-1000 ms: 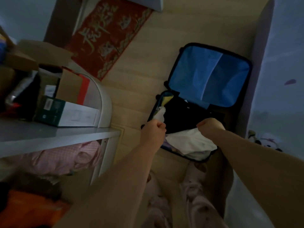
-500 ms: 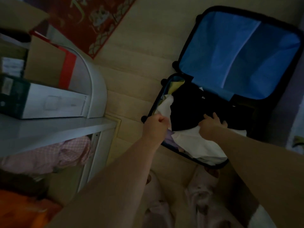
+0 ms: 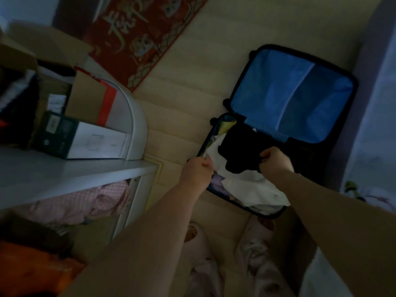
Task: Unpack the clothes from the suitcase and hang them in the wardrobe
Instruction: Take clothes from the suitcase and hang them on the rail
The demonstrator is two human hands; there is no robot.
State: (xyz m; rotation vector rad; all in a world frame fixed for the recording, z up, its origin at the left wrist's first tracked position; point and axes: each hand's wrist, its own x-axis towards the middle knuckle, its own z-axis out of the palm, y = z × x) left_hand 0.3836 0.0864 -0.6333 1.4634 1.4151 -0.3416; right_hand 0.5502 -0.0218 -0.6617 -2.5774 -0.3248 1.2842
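The fingers of the right hand are curling round the near edge of a black garment, pinching a fold of it. The left hand is making a fist at the left rim of the suitcase, pinching a corner of the white garment as far as the dim light shows. Both garments are lying in the suitcase's near half, the black one on top of the white. The suitcase is sitting open on the floor. To do this well, the right hand should probably be lifting the black piece straight up while the left is holding the white one down, so nothing drags out over the rim.
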